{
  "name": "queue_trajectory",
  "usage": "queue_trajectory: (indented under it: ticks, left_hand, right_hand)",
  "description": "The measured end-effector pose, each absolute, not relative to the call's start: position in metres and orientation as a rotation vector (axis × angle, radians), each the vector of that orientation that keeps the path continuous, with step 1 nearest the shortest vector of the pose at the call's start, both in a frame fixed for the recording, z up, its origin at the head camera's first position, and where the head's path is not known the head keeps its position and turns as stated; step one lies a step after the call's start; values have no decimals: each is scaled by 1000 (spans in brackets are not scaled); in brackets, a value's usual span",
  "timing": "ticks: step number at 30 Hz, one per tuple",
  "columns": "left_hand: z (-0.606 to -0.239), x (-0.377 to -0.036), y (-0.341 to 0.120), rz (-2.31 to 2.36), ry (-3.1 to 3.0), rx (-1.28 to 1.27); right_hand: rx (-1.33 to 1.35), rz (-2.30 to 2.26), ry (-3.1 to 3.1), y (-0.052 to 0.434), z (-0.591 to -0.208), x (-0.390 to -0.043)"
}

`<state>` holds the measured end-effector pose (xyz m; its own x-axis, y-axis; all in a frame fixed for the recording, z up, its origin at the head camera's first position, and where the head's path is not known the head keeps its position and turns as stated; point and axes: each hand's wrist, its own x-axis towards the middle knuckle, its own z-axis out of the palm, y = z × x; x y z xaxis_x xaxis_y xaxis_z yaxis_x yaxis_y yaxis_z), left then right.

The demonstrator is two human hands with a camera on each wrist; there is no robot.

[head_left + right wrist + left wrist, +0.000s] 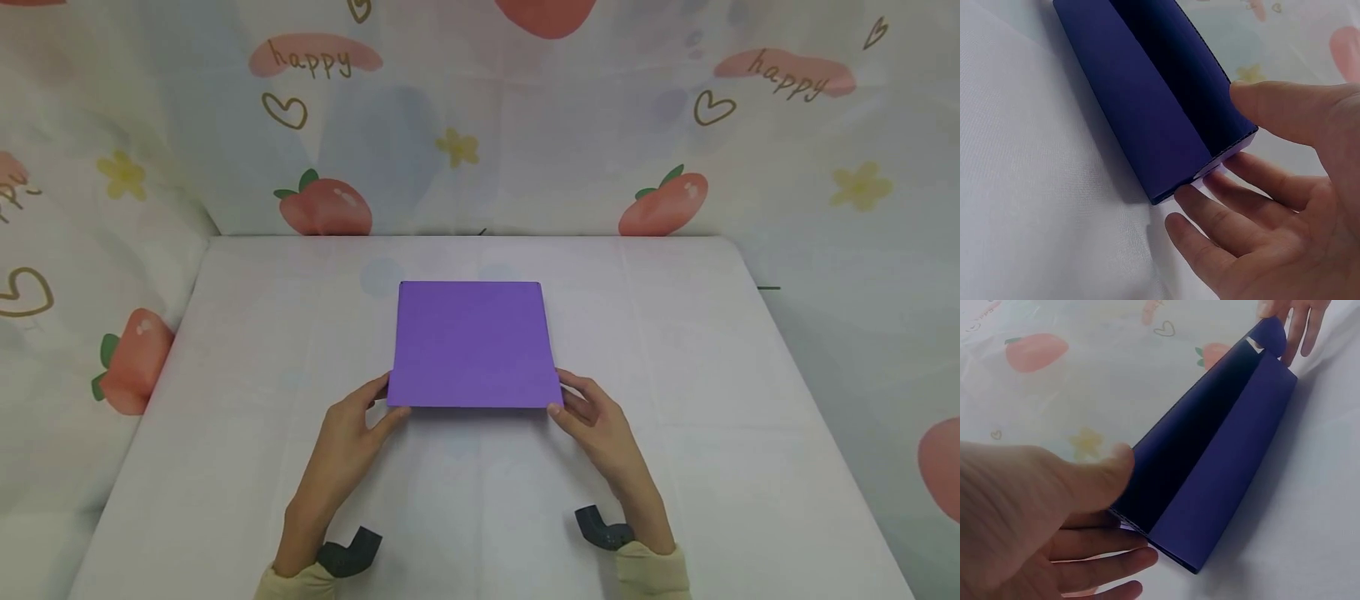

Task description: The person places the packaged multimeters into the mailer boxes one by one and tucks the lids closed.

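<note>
A: What is the biggest thing there?
B: A pale printed backdrop (pixel 540 167), which hangs behind and beside a white-covered table (pixel 247 358).
A: And on the table?
B: A purple box (pixel 475 344), at about the middle from left to right. Its flat top shows in the head view. I can't tell whether its whole underside rests on the tabletop.
A: Is it closed?
B: Not on the near side. The wrist views show a dark opening (pixel 1191 447) between the edge of the top and a purple panel.
A: Where are the hands?
B: The left hand (pixel 348 429) grips the near left corner, its thumb on the near top edge, its fingers spread apart at the end of the box. The right hand (pixel 597 421) mirrors it at the near right corner: thumb on the edge, fingers apart, the upper ones against the end.
A: Anything smaller?
B: Two pale yellow sleeves (pixel 652 571), then a black, bent piece (pixel 348 558) at each wrist.
A: And the smallest?
B: The backdrop's prints: a red fruit (pixel 326 210), a yellow flower (pixel 458 147) and a thin outlined heart, among others.
</note>
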<state>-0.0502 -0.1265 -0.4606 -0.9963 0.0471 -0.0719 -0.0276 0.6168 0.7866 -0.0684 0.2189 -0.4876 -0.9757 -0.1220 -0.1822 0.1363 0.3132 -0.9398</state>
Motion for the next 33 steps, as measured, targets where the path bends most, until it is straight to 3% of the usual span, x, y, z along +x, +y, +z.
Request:
queue_trajectory:
  ticks: [11,33]
  left_hand:
    - [-465,-51,-108,1211,2983,-134]
    - [-468,-50,-106,1185,3030,-62]
  right_hand:
    - [30,-1733,2360,217,-489,-68]
    - [21,-1774,2329,216,-487,-66]
